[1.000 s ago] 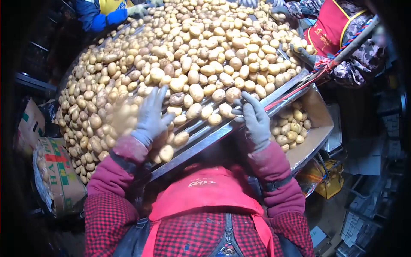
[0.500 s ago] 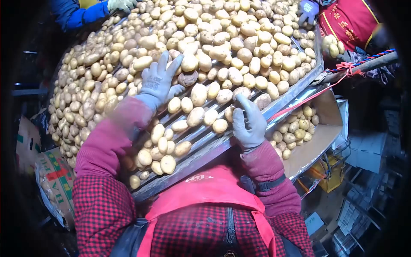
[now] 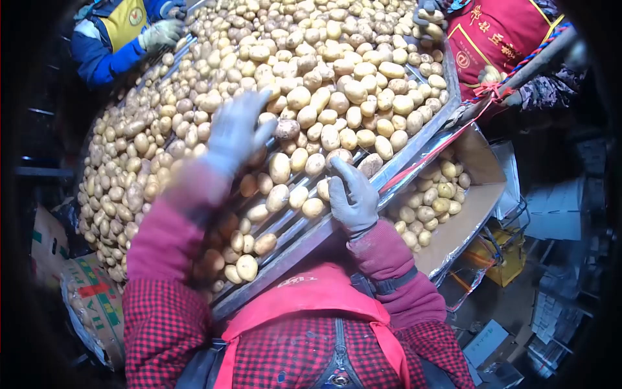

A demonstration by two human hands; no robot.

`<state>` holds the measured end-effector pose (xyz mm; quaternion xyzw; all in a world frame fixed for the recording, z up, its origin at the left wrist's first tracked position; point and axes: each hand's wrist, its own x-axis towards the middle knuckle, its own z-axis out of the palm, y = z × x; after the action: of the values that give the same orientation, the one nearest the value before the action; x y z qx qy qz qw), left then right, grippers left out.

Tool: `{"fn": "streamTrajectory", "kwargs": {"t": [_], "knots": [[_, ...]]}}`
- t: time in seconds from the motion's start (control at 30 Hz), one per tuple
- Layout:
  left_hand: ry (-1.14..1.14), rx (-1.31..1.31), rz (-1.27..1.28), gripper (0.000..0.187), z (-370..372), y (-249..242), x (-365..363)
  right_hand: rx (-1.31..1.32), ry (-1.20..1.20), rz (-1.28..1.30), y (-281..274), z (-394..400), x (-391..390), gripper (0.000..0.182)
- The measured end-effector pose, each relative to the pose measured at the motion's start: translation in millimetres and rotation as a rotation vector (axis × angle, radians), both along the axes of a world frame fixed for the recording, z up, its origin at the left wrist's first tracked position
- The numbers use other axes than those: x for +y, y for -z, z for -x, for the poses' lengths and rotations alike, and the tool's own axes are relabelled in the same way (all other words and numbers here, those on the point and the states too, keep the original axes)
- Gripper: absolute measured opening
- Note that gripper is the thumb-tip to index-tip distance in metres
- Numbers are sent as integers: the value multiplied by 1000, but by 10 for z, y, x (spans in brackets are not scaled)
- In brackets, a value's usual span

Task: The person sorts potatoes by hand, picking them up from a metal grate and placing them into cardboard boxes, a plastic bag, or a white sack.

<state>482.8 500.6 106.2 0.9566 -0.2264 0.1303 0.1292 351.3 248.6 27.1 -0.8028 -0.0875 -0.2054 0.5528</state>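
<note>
Many potatoes (image 3: 330, 137) lie on a slatted sorting table (image 3: 285, 245) in front of me. My left hand (image 3: 236, 129), in a grey glove and blurred by motion, is over the potatoes at left of centre. Its thumb stands apart from the fingers, close to a dark, bruised potato (image 3: 286, 129). Near the table's front edge is my right hand (image 3: 356, 202), also gloved. Its index finger and thumb are apart, with the fingertip by a brownish potato (image 3: 339, 156) and the thumb beside a small pale potato (image 3: 323, 188). I see nothing held in either hand.
A cardboard box (image 3: 476, 178) of potatoes stands below the table's right edge. A metal bar (image 3: 541, 58) with red cord juts out at upper right. Co-workers' gloved hands (image 3: 162, 34) reach in from the far side. A potato carton (image 3: 97, 305) stands at lower left.
The view has shifted, so the table appears further left and higher. My left hand is now blurred over the potatoes. My right hand keeps its finger-and-thumb pose. The co-workers' hands have moved.
</note>
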Motion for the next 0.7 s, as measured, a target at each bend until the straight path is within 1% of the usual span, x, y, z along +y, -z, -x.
{"fn": "streamTrajectory", "kwargs": {"t": [0.03,0.07,0.1,0.13,0.17,0.27,0.3,0.33,0.37,0.4,0.43,0.47,0.5,0.57,0.63,0.67,0.7], "knots": [[20,90,51,52,289,-116,-22,-6,6,-11,-3,-7,-5,35],[95,211,5,50,574,-217,-3,-9,4,-8,-3,-3,-8,35],[104,339,-134,51,813,-169,12,-10,-2,-4,2,7,-7,35],[169,374,-220,56,1003,-158,-6,-20,-13,-21,12,0,-12,34],[214,313,-296,64,1131,-32,16,-22,-18,-26,9,1,-9,34],[183,278,-326,66,1246,222,-56,17,-47,-61,-41,23,-27,34],[134,293,-326,60,1245,276,-85,15,-46,-60,-42,44,-37,34],[84,304,-325,54,1242,311,-106,98,-96,-142,-41,60,-54,33],[84,292,-323,54,1238,340,-61,175,-148,-223,-61,68,-72,33],[20,350,-148,45,1207,348,39,259,-189,-353,-99,105,-86,33],[-39,407,27,37,1165,287,88,242,-183,-353,-133,114,-97,33],[-69,402,81,27,1131,251,113,256,-183,-460,-155,141,-102,33],[-52,432,48,28,1111,229,130,276,-181,-569,-172,188,-103,33],[19,286,47,36,1168,210,25,279,-166,-550,-218,263,-107,34],[133,321,-5,45,1247,109,-101,309,-195,-553,-170,296,-110,34],[193,299,-94,46,1303,57,-138,294,-198,-526,-203,330,-125,35],[190,298,-94,46,1317,105,-154,293,-201,-526,-179,351,-123,35]]}}
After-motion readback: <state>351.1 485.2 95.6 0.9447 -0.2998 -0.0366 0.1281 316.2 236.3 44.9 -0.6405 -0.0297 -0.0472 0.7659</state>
